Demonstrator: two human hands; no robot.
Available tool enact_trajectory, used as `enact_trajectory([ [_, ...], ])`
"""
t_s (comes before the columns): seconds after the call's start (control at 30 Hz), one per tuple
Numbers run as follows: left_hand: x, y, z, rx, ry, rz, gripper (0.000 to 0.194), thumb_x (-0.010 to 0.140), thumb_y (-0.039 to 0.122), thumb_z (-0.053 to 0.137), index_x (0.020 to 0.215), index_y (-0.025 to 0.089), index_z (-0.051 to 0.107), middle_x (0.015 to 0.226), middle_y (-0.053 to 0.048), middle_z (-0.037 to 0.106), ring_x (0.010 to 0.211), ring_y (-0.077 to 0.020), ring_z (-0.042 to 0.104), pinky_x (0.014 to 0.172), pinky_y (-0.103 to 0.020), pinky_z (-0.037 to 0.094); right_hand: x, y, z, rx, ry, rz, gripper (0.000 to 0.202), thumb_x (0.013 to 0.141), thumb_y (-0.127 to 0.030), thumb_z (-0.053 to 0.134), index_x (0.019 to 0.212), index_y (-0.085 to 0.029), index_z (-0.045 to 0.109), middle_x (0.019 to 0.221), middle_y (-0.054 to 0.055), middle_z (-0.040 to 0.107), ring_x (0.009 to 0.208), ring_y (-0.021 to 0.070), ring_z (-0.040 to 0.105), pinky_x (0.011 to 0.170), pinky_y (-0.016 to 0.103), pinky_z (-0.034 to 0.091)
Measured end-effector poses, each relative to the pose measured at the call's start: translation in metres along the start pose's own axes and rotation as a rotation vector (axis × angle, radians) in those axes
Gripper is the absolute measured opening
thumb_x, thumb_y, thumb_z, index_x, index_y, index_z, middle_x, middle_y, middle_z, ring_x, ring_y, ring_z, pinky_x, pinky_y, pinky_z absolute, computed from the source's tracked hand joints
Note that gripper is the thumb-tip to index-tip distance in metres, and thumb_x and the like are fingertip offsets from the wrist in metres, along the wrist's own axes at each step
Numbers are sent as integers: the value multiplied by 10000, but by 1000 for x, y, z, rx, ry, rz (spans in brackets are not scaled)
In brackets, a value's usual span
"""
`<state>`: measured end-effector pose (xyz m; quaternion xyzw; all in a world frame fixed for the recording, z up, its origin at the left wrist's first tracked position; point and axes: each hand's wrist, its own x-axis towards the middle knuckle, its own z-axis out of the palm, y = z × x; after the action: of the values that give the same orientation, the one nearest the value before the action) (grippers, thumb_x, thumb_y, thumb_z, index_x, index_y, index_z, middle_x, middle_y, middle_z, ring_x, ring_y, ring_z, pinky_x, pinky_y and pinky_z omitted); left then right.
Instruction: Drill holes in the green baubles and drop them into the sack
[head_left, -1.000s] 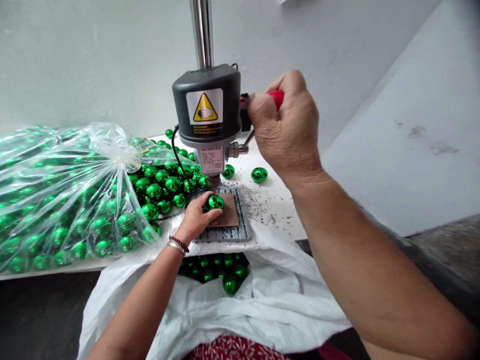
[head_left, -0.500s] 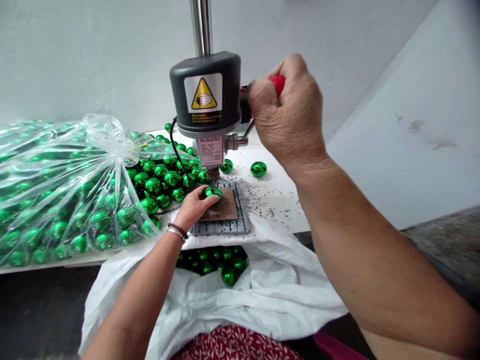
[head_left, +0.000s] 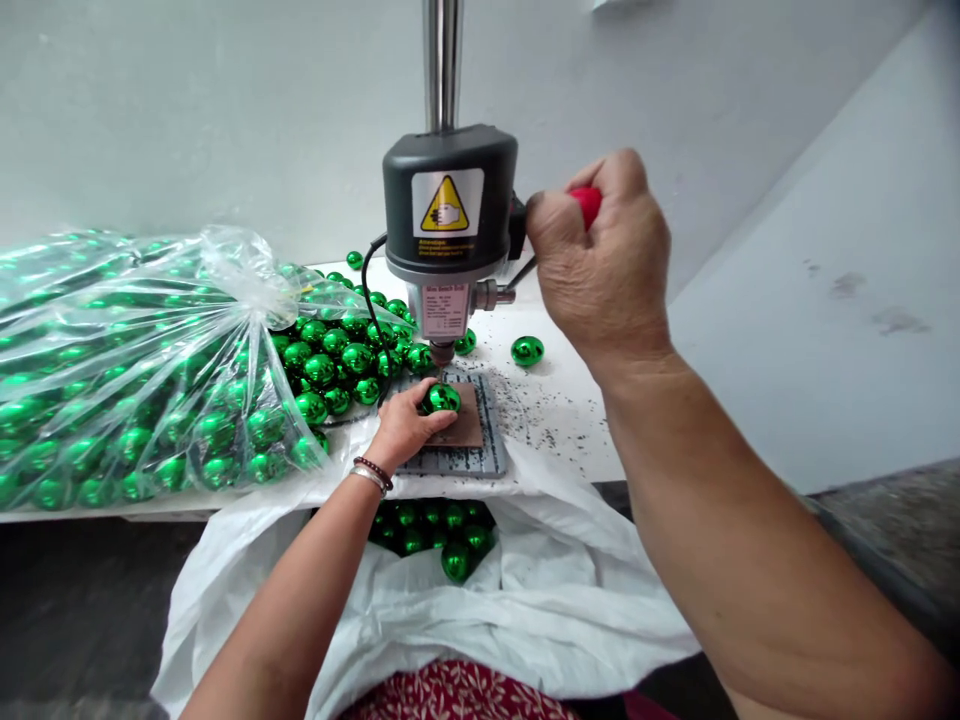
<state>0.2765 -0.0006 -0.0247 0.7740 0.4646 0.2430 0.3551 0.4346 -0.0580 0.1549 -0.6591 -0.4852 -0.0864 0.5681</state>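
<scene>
The left hand [head_left: 405, 425] is pinching a green ball [head_left: 444, 398] near the counter's edge [head_left: 604, 470]; the right hand [head_left: 609, 265] is clenching a half-hidden red knob [head_left: 588, 204].

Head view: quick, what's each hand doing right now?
Left hand: closed, holding a green ball between thumb and fingers.
Right hand: closed in a fist around the red handle.
</scene>
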Motion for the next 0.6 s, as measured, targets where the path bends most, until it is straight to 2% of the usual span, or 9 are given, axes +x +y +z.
enact_trajectory([
  [0.23,-1,-5,4,-57,33,35,573,714,332,765,1266,220,660,1097,-40,745,1017,-230,660,926,-338,498,-12,12,2,9,89,-96,147,850,-268,543,816,-163,446,691,-78,429,621,12,340,654,171,318],
  [0.4,-1,-4,3,-3,18,20,562,728,345,752,1269,220,658,1050,-42,749,961,-226,661,876,-328,508,-29,20,0,6,134,-166,148,824,-270,528,780,-176,423,657,-69,442,586,18,357,609,177,339],
  [0.6,-2,-5,3,7,38,40,570,723,350,763,1270,232,656,1087,-49,743,997,-232,656,906,-332,494,-46,24,-2,-20,157,-180,135,807,-267,535,762,-198,429,651,-43,452,589,51,383,598,207,378],
])
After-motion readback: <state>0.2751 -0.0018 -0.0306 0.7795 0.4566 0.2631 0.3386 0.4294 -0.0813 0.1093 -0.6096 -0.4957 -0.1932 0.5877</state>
